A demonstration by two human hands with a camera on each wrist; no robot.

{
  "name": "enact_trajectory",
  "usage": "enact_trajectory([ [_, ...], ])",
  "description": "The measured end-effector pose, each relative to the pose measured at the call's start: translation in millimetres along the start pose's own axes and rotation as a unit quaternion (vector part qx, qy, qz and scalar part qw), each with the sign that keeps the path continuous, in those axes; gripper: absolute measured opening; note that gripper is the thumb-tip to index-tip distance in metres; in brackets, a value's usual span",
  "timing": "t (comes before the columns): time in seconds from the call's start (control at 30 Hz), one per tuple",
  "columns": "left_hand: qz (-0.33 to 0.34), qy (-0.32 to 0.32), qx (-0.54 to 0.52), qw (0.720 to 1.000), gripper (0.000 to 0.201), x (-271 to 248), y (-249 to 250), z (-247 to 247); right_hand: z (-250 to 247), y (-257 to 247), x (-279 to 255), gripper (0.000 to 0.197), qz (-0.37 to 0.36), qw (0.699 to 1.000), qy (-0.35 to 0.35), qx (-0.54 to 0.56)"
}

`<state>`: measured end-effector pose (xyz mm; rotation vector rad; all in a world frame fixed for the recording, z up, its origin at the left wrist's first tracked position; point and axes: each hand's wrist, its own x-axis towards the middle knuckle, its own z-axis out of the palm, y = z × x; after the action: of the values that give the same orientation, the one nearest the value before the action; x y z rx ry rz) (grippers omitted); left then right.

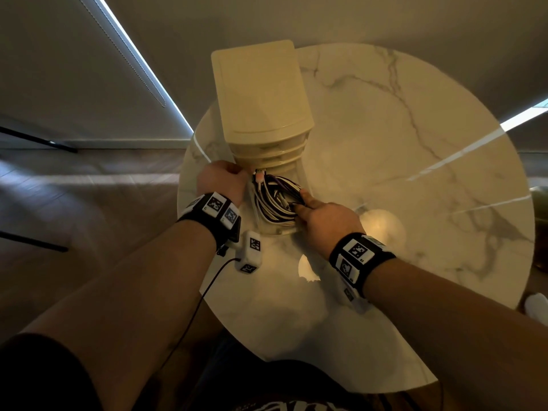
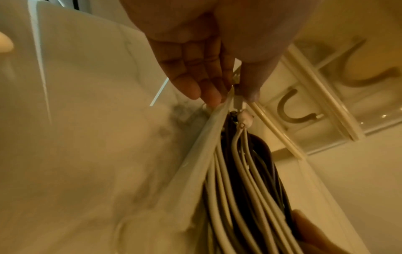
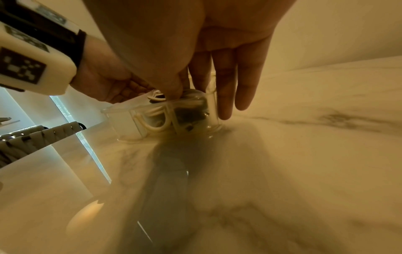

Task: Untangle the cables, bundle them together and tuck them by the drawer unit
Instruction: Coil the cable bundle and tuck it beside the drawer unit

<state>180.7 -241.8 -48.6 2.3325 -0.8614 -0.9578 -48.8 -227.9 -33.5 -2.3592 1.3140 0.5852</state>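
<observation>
A bundle of white and dark cables (image 1: 275, 200) lies in a clear tray (image 1: 278, 231) right in front of the cream drawer unit (image 1: 261, 93) on the round marble table (image 1: 385, 143). My left hand (image 1: 247, 173) pinches the cable ends and a small connector at the bundle's far-left end, with thumb against fingertips (image 2: 236, 96). The strands (image 2: 239, 180) run down from that pinch. My right hand (image 1: 298, 201) is on the bundle's right side. Its thumb (image 3: 174, 91) and forefinger pinch the cables inside the tray (image 3: 135, 127), and the other fingers (image 3: 226, 103) lie straight along the tray's outer wall.
The drawer unit's fronts with U-shaped handles (image 2: 300, 111) stand just behind the tray. The table edge and wooden floor (image 1: 89, 203) lie close to my left. A woven chair seat (image 3: 32, 141) shows beyond that edge. A thin black wire (image 1: 207, 292) hangs from my left wrist.
</observation>
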Motion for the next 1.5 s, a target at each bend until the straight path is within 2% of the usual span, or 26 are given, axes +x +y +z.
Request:
enact_trajectory([
  [0.07, -0.007, -0.003, -0.007, 1.0, 0.036, 0, 0, 0, 1, 1, 1, 0.046, 0.002, 1.0, 0.004, 0.007],
  [0.17, 0.0, 0.019, -0.018, 1.0, 0.024, -8, -1, -3, 4, 0, 0, 0.045, 0.003, 1.0, 0.011, 0.016],
  [0.23, 0.042, 0.024, -0.007, 0.999, 0.019, -20, 2, -3, 5, 0, 1, 0.044, 0.0, 1.0, 0.014, 0.015],
  [0.33, 0.151, -0.007, 0.063, 0.986, 0.019, -36, 13, 3, 6, 0, 1, 0.045, 0.003, 1.0, 0.015, 0.017],
  [0.4, 0.228, -0.021, 0.169, 0.959, 0.026, -40, 17, 8, 6, 0, 1, 0.046, 0.003, 1.0, 0.018, 0.014],
  [0.53, 0.35, -0.051, 0.314, 0.881, 0.044, -43, 8, 23, 6, -1, 0, 0.046, 0.003, 1.0, 0.019, 0.013],
  [0.67, 0.369, -0.106, 0.423, 0.821, 0.067, -42, 3, 31, 7, -1, 1, 0.046, 0.002, 1.0, 0.019, 0.009],
  [0.77, 0.381, -0.072, 0.46, 0.799, 0.065, -48, 5, 35, 8, -1, 1, 0.046, -0.004, 1.0, 0.029, 0.01],
  [0.83, 0.373, -0.056, 0.462, 0.803, 0.068, -50, 4, 37, 12, -1, -1, 0.048, -0.005, 0.999, 0.044, 0.013],
  [0.9, 0.357, -0.074, 0.448, 0.816, 0.07, -49, 1, 39, 15, -1, -4, 0.051, -0.006, 0.998, 0.055, 0.017],
  [1.03, 0.331, -0.155, 0.297, 0.882, 0.07, -55, 0, 20, 14, -3, 0, 0.05, -0.006, 0.998, 0.05, 0.023],
  [1.1, 0.335, -0.131, 0.232, 0.904, 0.064, -61, 0, 1, 13, -5, 2, 0.049, -0.005, 0.998, 0.048, 0.027],
  [1.13, 0.355, -0.085, 0.212, 0.907, 0.058, -64, 3, -9, 14, -5, 2, 0.049, -0.005, 0.998, 0.047, 0.029],
  [1.2, 0.419, 0.049, 0.204, 0.883, 0.046, -65, 11, -26, 15, -5, 2, 0.049, -0.006, 0.998, 0.049, 0.032],
  [1.27, 0.466, 0.133, 0.216, 0.848, 0.052, -57, 26, -37, 17, -5, 1, 0.05, -0.004, 0.998, 0.059, 0.037],
  [1.33, 0.461, 0.115, 0.271, 0.837, 0.069, -42, 43, -41, 20, -6, 0, 0.05, 0.001, 0.996, 0.079, 0.044],
  [1.4, 0.439, 0.053, 0.323, 0.837, 0.083, -25, 54, -38, 22, -6, -1, 0.048, 0.007, 0.993, 0.1, 0.059],
  [1.5, 0.434, 0.013, 0.293, 0.852, 0.078, -11, 56, -34, 23, -5, 6, 0.045, 0.007, 0.989, 0.128, 0.068],
])
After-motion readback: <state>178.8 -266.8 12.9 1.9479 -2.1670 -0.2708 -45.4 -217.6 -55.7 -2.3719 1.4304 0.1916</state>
